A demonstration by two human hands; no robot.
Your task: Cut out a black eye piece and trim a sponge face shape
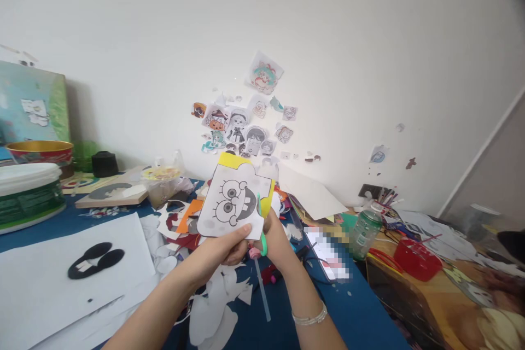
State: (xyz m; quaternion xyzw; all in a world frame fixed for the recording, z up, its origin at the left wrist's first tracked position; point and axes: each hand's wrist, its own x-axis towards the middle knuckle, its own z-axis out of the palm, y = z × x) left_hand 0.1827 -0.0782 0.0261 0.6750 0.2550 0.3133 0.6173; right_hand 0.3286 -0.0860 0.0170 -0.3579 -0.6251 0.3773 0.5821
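Note:
My left hand point(233, 241) grips the lower edge of a paper cutout point(217, 202) printed with a grinning cartoon face, its thumb lying on the front. Yellow paper point(235, 161) shows behind the cutout along its top and right edges. At the right edge of the paper, my right hand point(274, 235) is closed round green-handled scissors point(263, 241). The blades are mostly hidden by the paper and hand, so I cannot tell how wide they stand. Below both hands, white paper scraps point(215, 311) and a translucent stick point(263, 295) with a pink end lie on the blue tabletop.
White sheets point(36, 273) with black cut shapes point(96, 260) lie at left, near a green-and-white tub point(30, 197). To the right are a phone point(326, 254), a green bottle point(366, 231) and a red container point(417, 258). Stickers point(264, 74) dot the wall.

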